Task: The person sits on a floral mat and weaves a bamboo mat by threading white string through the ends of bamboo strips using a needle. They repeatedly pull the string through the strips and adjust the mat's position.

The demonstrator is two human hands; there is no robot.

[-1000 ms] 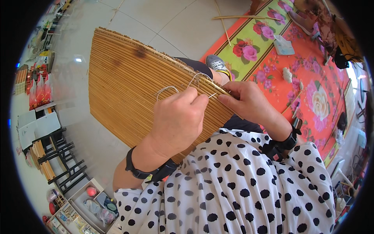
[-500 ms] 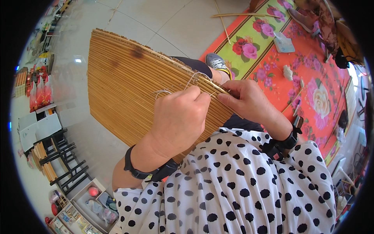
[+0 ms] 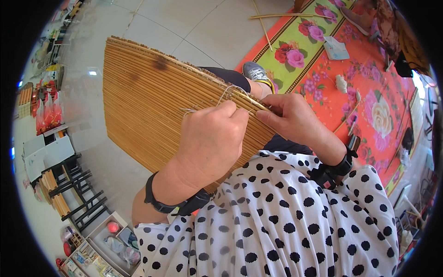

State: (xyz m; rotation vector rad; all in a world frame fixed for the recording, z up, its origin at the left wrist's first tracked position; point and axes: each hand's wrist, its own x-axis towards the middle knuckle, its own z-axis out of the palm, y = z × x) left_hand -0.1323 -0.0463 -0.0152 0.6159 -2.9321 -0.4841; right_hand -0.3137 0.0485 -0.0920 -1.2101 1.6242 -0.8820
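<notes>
A broad panel of straw-coloured stalks (image 3: 143, 101), laid side by side, rests slanted across my lap. One dark scorched-looking patch marks its upper part. My left hand (image 3: 210, 138) is closed in a pinch over the panel, with white string (image 3: 224, 93) coming out at its fingers; a loop of it rises toward the panel's edge. What else those fingers hold is hidden. At the right end, my right hand (image 3: 293, 115) grips the panel's edge (image 3: 247, 98), thumb on top and fingers curled behind. Short string ends stick up left of my left hand.
A red floral mat (image 3: 364, 161) covers the floor at right, with loose stalks (image 3: 290, 17), a paper packet (image 3: 336, 48) and a white clump (image 3: 341, 84) on it. My shoe (image 3: 255, 71) is beyond the panel. Black folding frames (image 3: 83, 198) and storage boxes (image 3: 99, 231) stand at left.
Almost nothing differs. The panel and my left hand have shifted very slightly; both hands keep the same grip.
</notes>
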